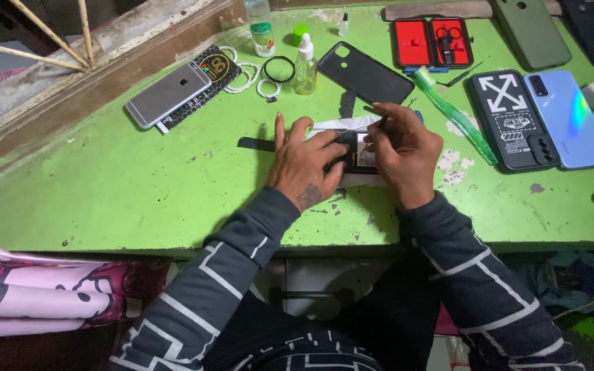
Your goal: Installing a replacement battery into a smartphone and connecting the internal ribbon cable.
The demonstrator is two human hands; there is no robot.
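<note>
The right hand (407,154) pinches a thin metal tool, tip down on an opened phone (352,154) lying on white paper (359,124) at mid-table; the left hand (304,161) presses flat, fingers spread, pinning it. This looks like prying or picking work inside; steady pressure seems needed. A black back cover (366,72) lies just beyond on the green table (139,185).

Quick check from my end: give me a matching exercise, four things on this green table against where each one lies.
Things:
1. silver phone
2. red tool case
3. dropper bottle
4. iridescent blue phone

Places:
A. far right, beside the black case with the white cross
B. far left, face down on a dark patterned card
C. top centre, lying open
D. just left of the plain black phone back cover

Pairs: 1-B, 2-C, 3-D, 4-A
</note>
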